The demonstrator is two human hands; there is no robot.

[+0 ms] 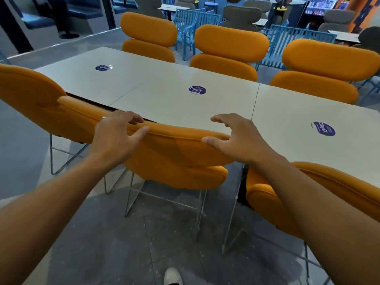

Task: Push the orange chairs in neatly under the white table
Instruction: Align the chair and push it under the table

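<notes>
The long white table (pixel 156 79) carries round purple stickers. Three orange chairs stand along its far side (pixel 148 29), (pixel 231 41), (pixel 331 56). On my side, the middle orange chair (pixel 176 155) has its backrest top against the table edge. My left hand (pixel 116 136) grips that backrest top, fingers curled over the far side and thumb on the near side. My right hand (pixel 238 136) hovers over the backrest's right end with fingers spread and loosely bent, and only the thumb touches the cushion. The near-left orange chair (pixel 30 93) and near-right orange chair (pixel 337 188) flank it.
Thin metal chair legs (pixel 131 194) stand on the grey floor near my white shoe (pixel 172 276). Behind the far chairs are blue slatted chairs (pixel 191 23), grey padded chairs (pixel 240 15) and more small tables (pixel 172 7).
</notes>
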